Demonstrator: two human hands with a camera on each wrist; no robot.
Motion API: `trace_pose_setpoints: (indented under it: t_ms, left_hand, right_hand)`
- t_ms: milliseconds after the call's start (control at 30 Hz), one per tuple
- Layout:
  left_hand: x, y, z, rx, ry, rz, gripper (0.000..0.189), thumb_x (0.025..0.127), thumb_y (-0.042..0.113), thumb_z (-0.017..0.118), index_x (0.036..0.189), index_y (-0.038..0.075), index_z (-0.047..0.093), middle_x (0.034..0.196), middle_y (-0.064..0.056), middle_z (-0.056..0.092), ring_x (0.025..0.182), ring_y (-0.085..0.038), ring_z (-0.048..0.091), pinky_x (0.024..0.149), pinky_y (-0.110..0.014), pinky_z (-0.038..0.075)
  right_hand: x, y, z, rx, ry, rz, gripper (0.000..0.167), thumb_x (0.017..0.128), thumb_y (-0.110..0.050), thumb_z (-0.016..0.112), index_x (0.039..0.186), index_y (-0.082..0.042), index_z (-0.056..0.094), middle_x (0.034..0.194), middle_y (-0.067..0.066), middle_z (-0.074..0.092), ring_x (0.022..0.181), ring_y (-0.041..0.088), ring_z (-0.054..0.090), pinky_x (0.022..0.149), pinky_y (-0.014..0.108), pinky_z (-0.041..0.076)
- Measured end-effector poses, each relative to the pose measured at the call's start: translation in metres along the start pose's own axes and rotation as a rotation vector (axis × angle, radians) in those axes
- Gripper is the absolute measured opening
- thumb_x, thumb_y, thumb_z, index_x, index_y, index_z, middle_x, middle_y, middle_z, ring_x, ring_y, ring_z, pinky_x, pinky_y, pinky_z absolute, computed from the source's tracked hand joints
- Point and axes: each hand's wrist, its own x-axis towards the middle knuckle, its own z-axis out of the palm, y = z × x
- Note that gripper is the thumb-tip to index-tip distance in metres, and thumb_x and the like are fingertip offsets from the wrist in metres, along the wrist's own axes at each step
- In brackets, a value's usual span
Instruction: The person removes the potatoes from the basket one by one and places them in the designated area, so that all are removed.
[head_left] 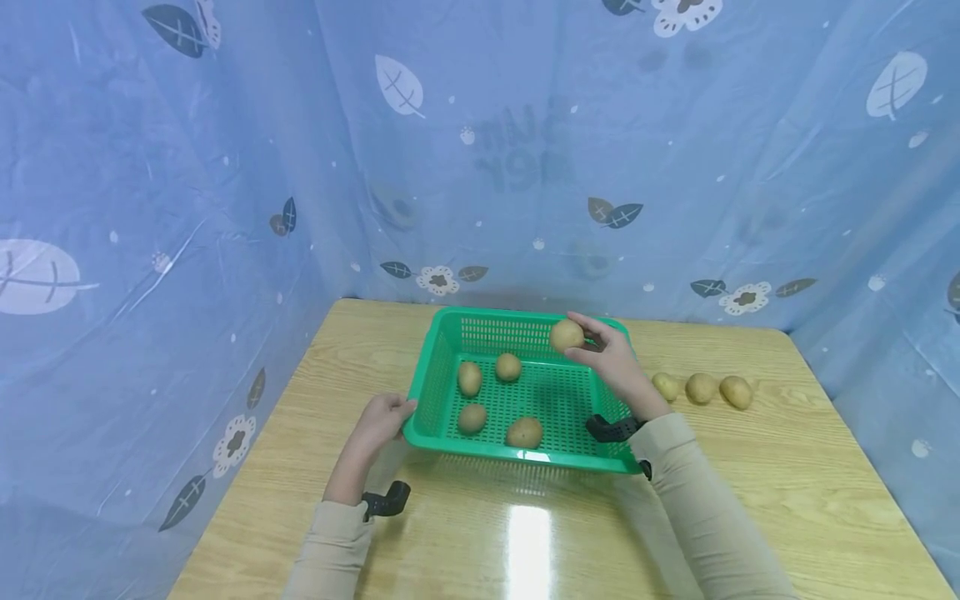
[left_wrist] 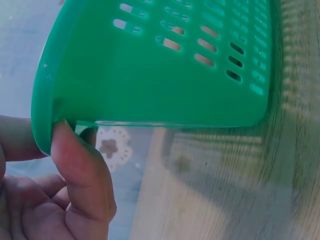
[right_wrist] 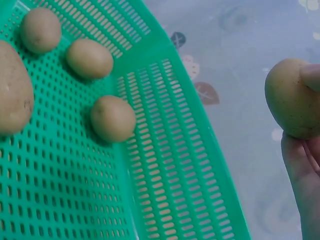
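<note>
A green plastic basket [head_left: 558, 404] with slotted walls stands on the table. Several potatoes lie on its floor, among them one potato [head_left: 524, 432] by the near wall and another [head_left: 507, 367] towards the back. My left hand [head_left: 380, 423] pinches the basket's rim at the near left corner; in the left wrist view the thumb and fingers [left_wrist: 82, 175] grip the green edge [left_wrist: 42, 100]. Over the back right part of the basket, my right hand [head_left: 617, 360] holds a potato [head_left: 566, 336] between thumb and fingers. The right wrist view shows this held potato [right_wrist: 291, 97] at the right edge.
To the right of the basket three more potatoes lie in a row on the wooden table [head_left: 810, 467], the middle one [head_left: 701, 388] among them. A blue patterned curtain [head_left: 525, 167] hangs behind the table and at both sides.
</note>
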Motion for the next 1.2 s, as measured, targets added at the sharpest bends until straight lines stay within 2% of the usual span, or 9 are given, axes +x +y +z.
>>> trace_pose_setpoints:
  t_ms: [233, 400, 633, 900, 1033, 1200]
  left_hand:
    - [0.0, 0.0, -0.001, 0.005, -0.001, 0.006, 0.031, 0.1, 0.017, 0.046, 0.103, -0.007, 0.064, 0.081, -0.01, 0.063, 0.07, -0.016, 0.057, 0.066, -0.028, 0.049]
    - [0.0, -0.001, -0.001, 0.007, -0.001, 0.01, 0.031, 0.1, 0.017, 0.045, 0.103, -0.007, 0.064, 0.08, -0.009, 0.063, 0.071, -0.016, 0.058, 0.066, -0.027, 0.049]
    - [-0.001, -0.002, -0.002, 0.003, -0.005, 0.008, 0.031, 0.1, 0.017, 0.045, 0.105, -0.008, 0.063, 0.082, -0.01, 0.064, 0.071, -0.016, 0.058, 0.067, -0.028, 0.049]
    - [0.0, -0.002, -0.001, 0.005, -0.005, 0.006, 0.031, 0.1, 0.018, 0.045, 0.104, -0.007, 0.063, 0.081, -0.01, 0.064, 0.072, -0.017, 0.059, 0.067, -0.028, 0.05]
    - [0.001, -0.002, -0.001, 0.001, -0.001, -0.001, 0.03, 0.099, 0.018, 0.045, 0.103, -0.006, 0.064, 0.081, -0.009, 0.063, 0.072, -0.016, 0.059, 0.068, -0.029, 0.05]
    - [0.001, -0.001, 0.0, -0.002, -0.003, 0.002, 0.03, 0.1, 0.017, 0.045, 0.102, -0.006, 0.063, 0.081, -0.01, 0.063, 0.071, -0.017, 0.058, 0.069, -0.031, 0.051]
  right_hand:
    - [-0.007, 0.003, -0.019, -0.024, 0.053, 0.03, 0.064, 0.089, -0.023, 0.067, 0.146, -0.017, 0.038, 0.142, 0.014, 0.042, 0.128, 0.032, 0.045, 0.089, 0.021, 0.048]
    - [-0.014, 0.002, -0.037, -0.03, 0.089, 0.014, 0.064, 0.091, -0.024, 0.065, 0.147, -0.015, 0.034, 0.147, 0.016, 0.036, 0.134, 0.032, 0.037, 0.092, 0.014, 0.044]
    - [-0.026, 0.003, -0.07, -0.023, 0.185, 0.02, 0.064, 0.092, -0.026, 0.063, 0.148, -0.02, 0.032, 0.149, 0.01, 0.035, 0.134, 0.017, 0.038, 0.092, 0.01, 0.042]
    - [-0.043, 0.01, -0.104, 0.116, 0.3, -0.016, 0.063, 0.09, -0.014, 0.065, 0.146, -0.017, 0.036, 0.147, 0.005, 0.034, 0.123, 0.0, 0.044, 0.085, 0.007, 0.043]
    - [-0.05, 0.015, -0.112, 0.06, 0.341, -0.009, 0.062, 0.091, -0.016, 0.064, 0.146, -0.018, 0.036, 0.143, 0.001, 0.04, 0.117, -0.002, 0.045, 0.086, 0.006, 0.042]
    - [-0.065, 0.028, -0.118, -0.074, 0.379, 0.066, 0.064, 0.093, -0.025, 0.061, 0.148, -0.022, 0.03, 0.152, 0.002, 0.031, 0.126, 0.001, 0.04, 0.094, 0.006, 0.037]
